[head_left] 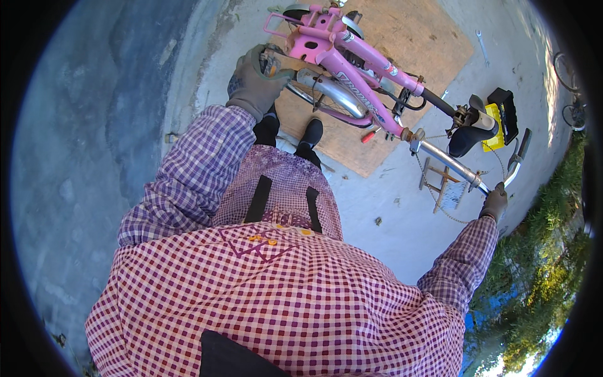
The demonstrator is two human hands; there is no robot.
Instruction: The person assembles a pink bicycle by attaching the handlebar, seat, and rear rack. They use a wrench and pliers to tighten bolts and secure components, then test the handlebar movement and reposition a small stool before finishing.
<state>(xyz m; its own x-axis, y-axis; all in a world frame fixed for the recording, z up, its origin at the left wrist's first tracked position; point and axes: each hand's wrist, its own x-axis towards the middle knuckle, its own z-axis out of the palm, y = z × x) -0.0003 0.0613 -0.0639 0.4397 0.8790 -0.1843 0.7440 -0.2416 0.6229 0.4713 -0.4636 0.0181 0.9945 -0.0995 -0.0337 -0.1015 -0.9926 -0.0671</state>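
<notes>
In the head view, the bike lies ahead of the person, across the upper middle; its long axis slants from the upper left, at the left hand, down to the lower right, at the right hand; the two hands are thus well apart, one at each end of it.

The left hand, gloved, is bent around the near end of the wheel, just beside the silver mudguard; its fingers look clasped there, though the exact part they grasp is hidden; from them the pink frame runs away to the right, and the rack sits just beyond.

The right hand, gloved too, is clenched on the near end of the handlebar; from its fingers the silver stem leads up and left to the frame; the far grip points away from the person.

The left hand is the nearer to the mudguard and rack, the right to the stem; the saddle lies beyond the stem, closer to the right hand; the board is beneath the bike, with a red-handled tool on it; the stool is near the right hand.
</notes>
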